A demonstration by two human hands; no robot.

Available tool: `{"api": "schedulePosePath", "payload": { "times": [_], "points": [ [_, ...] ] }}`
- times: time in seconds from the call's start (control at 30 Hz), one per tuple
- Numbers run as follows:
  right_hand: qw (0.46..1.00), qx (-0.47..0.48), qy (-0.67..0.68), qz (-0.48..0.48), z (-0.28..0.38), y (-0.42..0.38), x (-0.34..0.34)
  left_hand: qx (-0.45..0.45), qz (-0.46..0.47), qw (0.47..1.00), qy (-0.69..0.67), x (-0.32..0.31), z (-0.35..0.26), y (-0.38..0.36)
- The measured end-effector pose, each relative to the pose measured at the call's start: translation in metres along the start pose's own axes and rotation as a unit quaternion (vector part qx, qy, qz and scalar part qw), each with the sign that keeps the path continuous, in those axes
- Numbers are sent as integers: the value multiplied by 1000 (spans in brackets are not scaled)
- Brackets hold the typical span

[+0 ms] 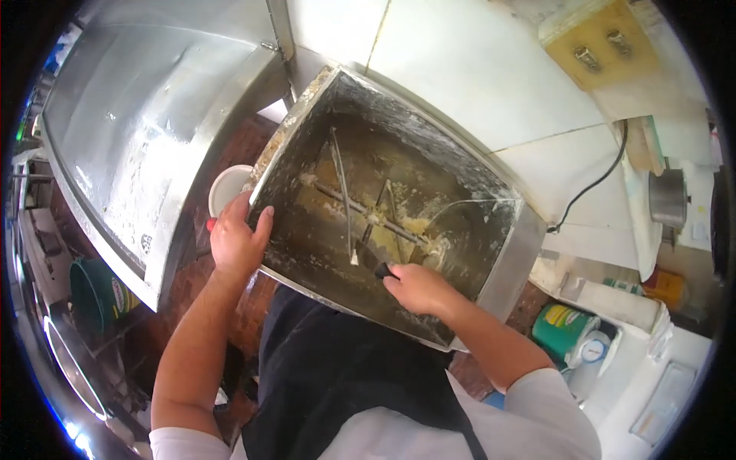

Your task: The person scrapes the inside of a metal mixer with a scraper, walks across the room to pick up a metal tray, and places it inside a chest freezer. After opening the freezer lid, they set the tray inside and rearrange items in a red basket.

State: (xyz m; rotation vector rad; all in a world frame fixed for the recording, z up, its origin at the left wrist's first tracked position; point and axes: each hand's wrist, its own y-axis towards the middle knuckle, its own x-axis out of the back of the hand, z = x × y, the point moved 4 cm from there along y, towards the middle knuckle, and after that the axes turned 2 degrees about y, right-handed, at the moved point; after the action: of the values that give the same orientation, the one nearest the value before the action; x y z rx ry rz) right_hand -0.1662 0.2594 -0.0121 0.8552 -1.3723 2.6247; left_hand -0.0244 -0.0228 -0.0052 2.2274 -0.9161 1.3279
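A deep metal mixing tub [495,268] stands in front of me, its inner walls crusted with pale residue. Inside it runs a mixing shaft [399,231] with crosswise bars. My left hand [236,236] grips the tub's left rim, thumb on the inner side. A small red thing [211,224] pokes out beside those fingers; what it belongs to is hidden. Over the tub's near side, my right hand [420,289] is closed around the black handle of a scraper-like tool [386,271]. The tool's far end is hard to make out against the murky bottom.
To the left is a large stainless steel surface [146,130]. A white bucket [230,188] sits beside the tub's left wall. White tiles [452,69] rise behind, with a yellowish switch box [602,46] and a black cable [594,195]. A green tub [557,330] stands at right.
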Motion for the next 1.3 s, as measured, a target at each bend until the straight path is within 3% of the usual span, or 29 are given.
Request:
{"api": "schedulePosePath", "payload": {
  "times": [0.03,0.1,0.13,0.2,0.27,0.37,0.43,0.47,0.53,0.67,0.73,0.77,0.83,0.93,0.97,1.0,1.07,1.1,1.2,1.23,1.27,1.3],
  "points": [
    [1000,0,-2,-3,6,-6,3,-2,-3,1000,-2,1,0,1],
    [956,-108,217,165,14,-28,-5,4,15,1000,-18,1,0,0],
    [957,-109,214,162,7,-25,-6,4,12,1000,-23,1,0,0],
    [987,-63,142,50,-14,-13,-3,-4,-11,1000,-12,1,1,-1],
    [976,-126,180,10,-5,-17,31,-7,-18,1000,-14,2,2,-1],
    [977,-138,161,21,-17,-6,15,-16,-23,999,-16,0,3,-3],
    [999,-3,47,-27,-10,-3,-7,-18,-30,999,-17,0,3,0],
    [999,-4,48,-26,-9,-7,-2,-20,-29,999,-16,1,2,0],
    [965,-130,188,129,0,-28,15,-23,-22,999,-18,1,1,-3],
    [975,-117,185,43,-40,-5,35,-21,-23,999,-8,4,-1,-1],
    [996,-32,78,22,-55,13,27,-10,-19,1000,-17,1,2,-2],
    [996,-33,79,24,-58,17,16,-10,-17,1000,-16,2,1,-2],
    [952,-145,269,-4,-59,19,-11,-20,-27,999,-13,4,-2,-2],
    [935,-178,306,12,-47,8,-43,-12,-28,999,-18,0,5,-2],
    [963,-151,222,3,-41,-5,-43,-10,-30,999,-15,2,7,-1],
    [963,-152,223,2,-45,-5,-41,-5,-28,999,-20,2,6,-2],
    [994,-53,80,-54,-49,-5,-27,-6,-22,999,-29,0,0,-2],
    [994,-55,79,-57,-48,-8,-25,-9,-20,1000,-22,1,-1,-2],
    [988,-70,72,120,-31,-8,-37,-22,-43,999,-9,2,3,-1],
    [994,-24,89,65,-38,-4,-40,-18,-35,999,-13,2,3,-1],
    [993,-26,91,68,-45,-5,-36,-13,-26,999,-19,0,3,-2],
    [989,-82,118,25,-49,-4,-19,-10,-25,999,-19,-1,3,-2]
  ]
}}
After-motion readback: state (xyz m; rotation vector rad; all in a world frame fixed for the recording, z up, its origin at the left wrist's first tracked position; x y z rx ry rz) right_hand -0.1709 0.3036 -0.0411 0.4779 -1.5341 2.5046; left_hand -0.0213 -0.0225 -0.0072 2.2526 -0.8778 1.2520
